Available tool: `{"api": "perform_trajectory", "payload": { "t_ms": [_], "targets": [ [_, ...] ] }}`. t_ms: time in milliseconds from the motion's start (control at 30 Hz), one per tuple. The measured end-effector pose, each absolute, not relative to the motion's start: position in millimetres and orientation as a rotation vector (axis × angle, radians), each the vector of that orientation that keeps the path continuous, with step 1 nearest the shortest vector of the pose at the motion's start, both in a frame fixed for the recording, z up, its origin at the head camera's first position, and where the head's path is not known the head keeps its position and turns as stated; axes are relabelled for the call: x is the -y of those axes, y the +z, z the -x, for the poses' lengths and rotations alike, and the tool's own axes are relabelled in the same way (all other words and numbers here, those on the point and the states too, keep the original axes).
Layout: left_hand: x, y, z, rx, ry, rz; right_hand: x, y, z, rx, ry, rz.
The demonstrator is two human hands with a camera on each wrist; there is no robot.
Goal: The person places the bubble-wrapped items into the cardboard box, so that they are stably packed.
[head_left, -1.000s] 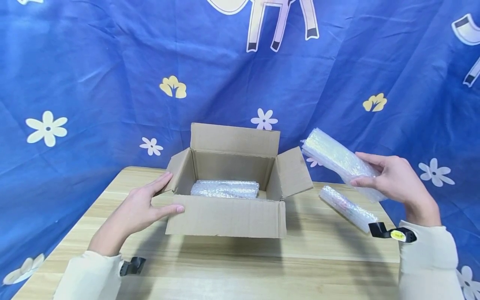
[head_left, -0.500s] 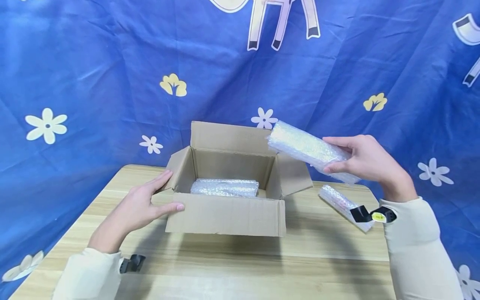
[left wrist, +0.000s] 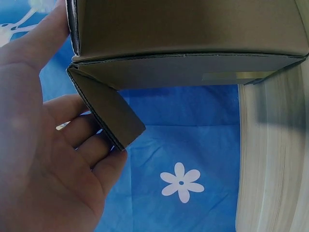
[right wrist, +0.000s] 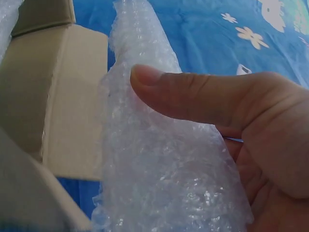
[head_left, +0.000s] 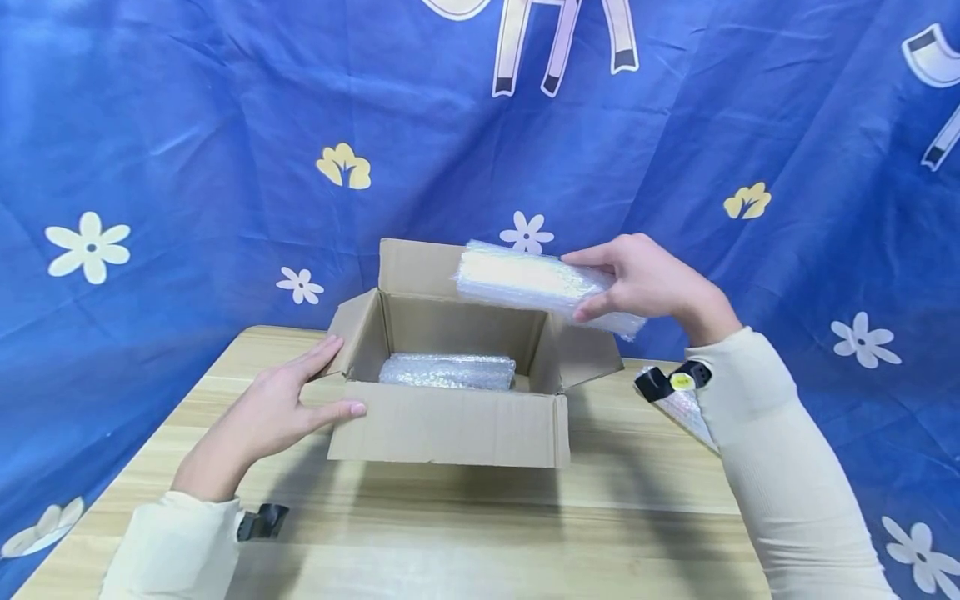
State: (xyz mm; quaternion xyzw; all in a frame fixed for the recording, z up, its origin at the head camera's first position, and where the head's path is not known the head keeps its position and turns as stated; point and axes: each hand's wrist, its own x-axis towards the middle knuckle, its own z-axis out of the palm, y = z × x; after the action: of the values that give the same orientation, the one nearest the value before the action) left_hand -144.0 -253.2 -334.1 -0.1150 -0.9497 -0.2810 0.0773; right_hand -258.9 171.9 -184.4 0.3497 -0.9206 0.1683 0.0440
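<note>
An open cardboard box (head_left: 450,429) stands on the table, its flaps spread outward. My left hand (head_left: 277,408) holds the box's left front corner, fingers at the left flap and thumb against the front flap. In the left wrist view, the side flap (left wrist: 108,108) hides part of the fingers. Between thumb and fingers, my right hand (head_left: 645,279) grips a bubble-wrapped bundle (head_left: 517,279) over the back right of the box. What the wrap encloses is hidden. Another bubble-wrapped bundle (head_left: 446,372) lies inside the box, its lower part hidden behind the front wall.
A third bubble-wrapped piece (head_left: 690,412) lies on the wooden table (head_left: 450,533) right of the box, partly covered by the right wrist's strap and sleeve. A blue patterned cloth (head_left: 225,167) hangs behind the table.
My right hand has carried the bubble-wrapped bundle leftward from beyond the box's right side to over its rear right part. The left hand and the box stay as they were.
</note>
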Motion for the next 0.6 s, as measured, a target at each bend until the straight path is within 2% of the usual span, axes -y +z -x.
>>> {"api": "perform_trajectory", "payload": {
  "t_ms": [600],
  "targets": [
    [253.7, -331.9, 143.4, 2.854, -0.835, 0.355, -100.5, -198.1, 296.5, 2.926, 0.472, -1.424]
  ]
}}
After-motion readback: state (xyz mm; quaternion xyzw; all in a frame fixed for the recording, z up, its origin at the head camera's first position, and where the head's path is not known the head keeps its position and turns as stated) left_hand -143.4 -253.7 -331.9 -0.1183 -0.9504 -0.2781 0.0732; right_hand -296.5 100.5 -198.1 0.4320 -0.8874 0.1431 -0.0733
